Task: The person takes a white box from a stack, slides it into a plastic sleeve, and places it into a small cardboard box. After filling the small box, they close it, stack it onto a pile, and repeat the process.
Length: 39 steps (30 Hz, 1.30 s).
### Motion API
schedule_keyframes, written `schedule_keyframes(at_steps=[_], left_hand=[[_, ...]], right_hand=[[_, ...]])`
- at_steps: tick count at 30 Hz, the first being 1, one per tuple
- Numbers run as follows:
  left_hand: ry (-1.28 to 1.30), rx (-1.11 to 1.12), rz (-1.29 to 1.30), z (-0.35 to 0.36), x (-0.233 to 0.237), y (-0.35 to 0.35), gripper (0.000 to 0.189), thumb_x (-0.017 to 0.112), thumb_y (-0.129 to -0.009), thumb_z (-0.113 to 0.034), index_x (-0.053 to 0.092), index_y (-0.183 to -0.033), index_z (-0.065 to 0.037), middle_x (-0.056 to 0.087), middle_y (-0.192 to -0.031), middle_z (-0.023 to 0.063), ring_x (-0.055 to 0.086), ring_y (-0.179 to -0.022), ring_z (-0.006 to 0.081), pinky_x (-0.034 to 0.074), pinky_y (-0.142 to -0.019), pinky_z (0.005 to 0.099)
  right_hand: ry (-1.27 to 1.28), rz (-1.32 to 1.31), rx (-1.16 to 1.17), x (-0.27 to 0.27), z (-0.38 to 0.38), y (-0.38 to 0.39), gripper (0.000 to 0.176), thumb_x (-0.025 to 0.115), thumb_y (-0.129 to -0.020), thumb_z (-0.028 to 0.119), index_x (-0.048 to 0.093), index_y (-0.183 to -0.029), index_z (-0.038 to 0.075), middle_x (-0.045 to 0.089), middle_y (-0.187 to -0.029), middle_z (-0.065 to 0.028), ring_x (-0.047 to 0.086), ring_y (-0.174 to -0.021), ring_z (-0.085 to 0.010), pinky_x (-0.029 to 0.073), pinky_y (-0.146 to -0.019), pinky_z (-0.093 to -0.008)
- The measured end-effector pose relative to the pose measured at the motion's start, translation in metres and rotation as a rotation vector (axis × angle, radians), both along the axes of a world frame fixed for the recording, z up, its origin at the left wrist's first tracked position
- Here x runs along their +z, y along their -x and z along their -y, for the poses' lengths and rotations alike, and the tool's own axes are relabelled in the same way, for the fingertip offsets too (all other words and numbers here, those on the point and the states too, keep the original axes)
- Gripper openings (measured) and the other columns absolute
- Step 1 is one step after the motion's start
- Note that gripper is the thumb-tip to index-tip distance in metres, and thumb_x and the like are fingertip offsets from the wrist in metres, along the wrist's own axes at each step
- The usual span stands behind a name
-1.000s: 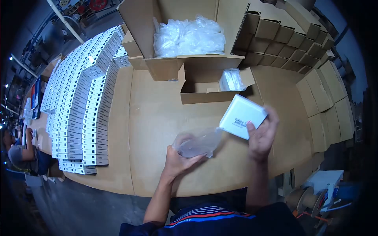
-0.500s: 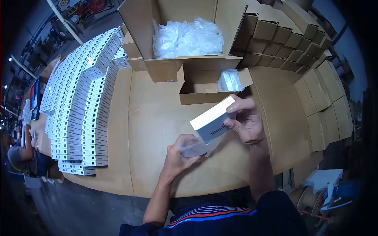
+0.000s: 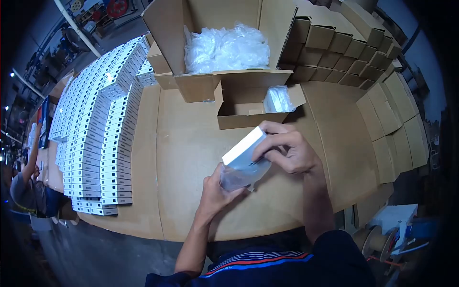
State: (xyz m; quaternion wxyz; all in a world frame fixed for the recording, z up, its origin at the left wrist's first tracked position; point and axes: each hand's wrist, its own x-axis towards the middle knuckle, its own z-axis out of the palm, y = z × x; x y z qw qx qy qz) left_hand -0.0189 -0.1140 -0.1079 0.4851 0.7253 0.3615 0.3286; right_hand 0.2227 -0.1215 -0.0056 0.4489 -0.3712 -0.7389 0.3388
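Observation:
My right hand [image 3: 287,150] grips a small white box [image 3: 243,149] from above, tilted with its lower end inside a clear plastic bag [image 3: 239,176]. My left hand [image 3: 216,191] holds that bag open from below, just over the brown cardboard-covered table [image 3: 186,143]. The two hands meet at the middle of the table, close to my body.
Rows of stacked white boxes [image 3: 100,129] cover the table's left side. A large open carton of clear bags [image 3: 224,45] and a smaller open carton [image 3: 253,105] stand behind my hands. Folded brown boxes [image 3: 382,91] line the right. Another person [image 3: 28,186] sits at far left.
My right hand has brought the white box from the right, turned it on edge and lowered its end into the bag held by my left hand.

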Motion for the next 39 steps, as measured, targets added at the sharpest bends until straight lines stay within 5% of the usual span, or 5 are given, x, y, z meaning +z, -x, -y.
schedule_keyframes(at_steps=[9, 14, 19, 27, 39], left_hand=[[0.164, 0.040, 0.154, -0.003, -0.014, 0.000, 0.068, 0.093, -0.072, -0.012, 0.058, -0.128, 0.004, 0.074, -0.115, 0.0160, 0.072, -0.107, 0.0235, 0.057, -0.093, 0.0358], [0.211, 0.045, 0.288, 0.001, -0.006, 0.000, 0.058, 0.085, -0.087, -0.021, 0.057, -0.131, 0.004, 0.069, -0.122, 0.0126, 0.065, -0.114, 0.0199, 0.052, -0.100, 0.0339], [0.551, 0.173, 0.609, 0.004, -0.045, -0.001, 0.047, 0.043, -0.111, -0.036, 0.055, -0.135, 0.003, 0.066, -0.124, 0.0111, 0.063, -0.115, 0.0183, 0.050, -0.101, 0.0338], [0.351, 0.188, 0.488, -0.003, -0.054, 0.003, 0.045, 0.038, -0.113, -0.035, 0.059, -0.128, 0.003, 0.067, -0.119, 0.0076, 0.062, -0.108, 0.0140, 0.050, -0.098, 0.0322], [0.207, 0.089, 0.471, -0.002, -0.019, -0.011, 0.062, 0.030, -0.113, -0.041, 0.033, -0.156, 0.004, 0.059, -0.141, 0.0190, 0.056, -0.130, 0.0261, 0.042, -0.112, 0.0402]], right_hand=[[0.233, -0.328, -0.029, -0.041, 0.003, 0.026, 0.045, 0.047, -0.108, 0.029, 0.068, -0.128, -0.005, 0.065, -0.115, -0.0166, 0.060, -0.112, -0.0231, 0.045, -0.103, -0.0351], [0.328, -0.353, -0.063, -0.055, 0.010, 0.022, 0.038, 0.048, -0.106, 0.018, 0.066, -0.131, -0.005, 0.064, -0.125, -0.0159, 0.060, -0.116, -0.0214, 0.045, -0.104, -0.0346], [0.390, -0.534, -0.067, -0.069, 0.019, 0.034, 0.053, 0.056, -0.098, -0.005, 0.046, -0.149, -0.002, 0.062, -0.133, -0.0149, 0.059, -0.121, -0.0195, 0.046, -0.107, -0.0324], [0.580, -0.994, -0.426, -0.128, 0.042, 0.053, 0.010, 0.063, -0.101, 0.002, 0.065, -0.110, -0.002, 0.071, -0.102, -0.0092, 0.066, -0.098, -0.0137, 0.052, -0.093, -0.0293], [0.207, -0.831, -0.358, -0.116, 0.034, 0.056, 0.023, 0.061, -0.104, 0.010, 0.055, -0.124, -0.001, 0.068, -0.127, -0.0224, 0.065, -0.112, -0.0206, 0.051, -0.099, -0.0334]])
